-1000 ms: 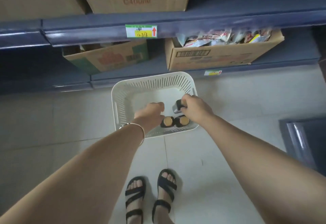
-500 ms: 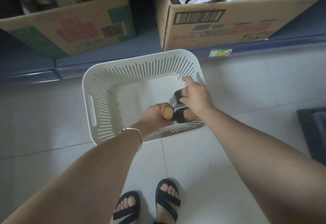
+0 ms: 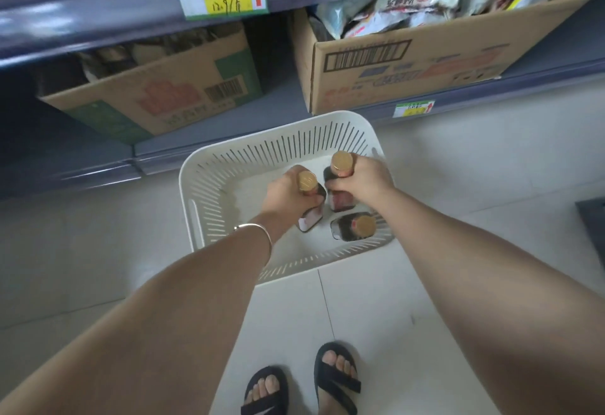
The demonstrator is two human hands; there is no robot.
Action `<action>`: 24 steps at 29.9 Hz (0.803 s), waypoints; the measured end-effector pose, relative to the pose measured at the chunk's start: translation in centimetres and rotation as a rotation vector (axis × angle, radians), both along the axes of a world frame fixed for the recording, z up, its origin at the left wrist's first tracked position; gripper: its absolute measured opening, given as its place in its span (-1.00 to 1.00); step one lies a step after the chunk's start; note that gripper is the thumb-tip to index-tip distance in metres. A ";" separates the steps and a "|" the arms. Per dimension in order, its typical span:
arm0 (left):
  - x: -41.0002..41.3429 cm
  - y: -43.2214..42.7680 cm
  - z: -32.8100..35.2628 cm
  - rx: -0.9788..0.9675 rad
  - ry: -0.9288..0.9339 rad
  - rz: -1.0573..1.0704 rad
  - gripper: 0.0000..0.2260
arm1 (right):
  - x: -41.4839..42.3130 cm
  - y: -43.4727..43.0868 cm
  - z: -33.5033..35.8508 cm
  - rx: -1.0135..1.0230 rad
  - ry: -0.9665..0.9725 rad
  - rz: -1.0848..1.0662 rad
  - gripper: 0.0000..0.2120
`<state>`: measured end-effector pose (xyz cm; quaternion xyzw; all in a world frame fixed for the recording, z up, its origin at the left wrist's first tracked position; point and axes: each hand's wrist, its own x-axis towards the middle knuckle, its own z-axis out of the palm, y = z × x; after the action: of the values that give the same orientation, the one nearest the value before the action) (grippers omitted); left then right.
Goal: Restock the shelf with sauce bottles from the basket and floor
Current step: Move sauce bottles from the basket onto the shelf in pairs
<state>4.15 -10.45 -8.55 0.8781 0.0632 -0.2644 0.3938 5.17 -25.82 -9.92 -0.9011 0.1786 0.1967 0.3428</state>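
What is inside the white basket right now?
One bottle stands loose in the basket. The left hand and right hand each grip another bottle over it. They cover part of the floor.

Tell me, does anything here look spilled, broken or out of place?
Nothing stands out. Each hand, left and right, holds a capped bottle above the white basket. A third bottle is still in the basket, cap on, with no spill visible.
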 end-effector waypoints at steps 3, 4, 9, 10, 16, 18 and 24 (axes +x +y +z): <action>0.6 -0.1 5.4 0.041 -0.029 0.006 -0.68 | -0.2 0.4 4.8 0.083 -0.067 -0.189 -0.58; 0.7 -0.2 7.6 0.057 -0.046 -0.008 -0.68 | -0.2 0.5 6.9 0.095 -0.091 -0.225 -0.57; 1.1 -0.8 20.7 0.070 -0.134 -0.037 -0.65 | -0.8 0.0 20.0 0.225 -0.137 -0.313 -0.59; 1.3 -1.0 23.4 0.054 -0.137 -0.015 -0.62 | -1.0 -0.3 22.8 0.258 -0.152 -0.342 -0.61; 1.3 -2.8 36.7 -0.178 -0.175 -0.031 -0.65 | -3.5 -2.3 36.1 0.433 -0.289 -0.586 -0.74; 0.6 -3.3 39.8 -0.258 -0.165 -0.091 -0.70 | -5.0 -2.9 39.3 0.487 -0.337 -0.633 -0.76; -4.1 -5.8 47.3 -0.363 -0.180 -0.301 -0.76 | -11.7 -5.3 47.4 0.440 -0.440 -0.807 -0.68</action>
<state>0.09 -16.26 38.71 0.8124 -0.1521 -0.2478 0.5054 -6.55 -31.07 37.51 -0.6866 0.3905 -0.1128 0.6028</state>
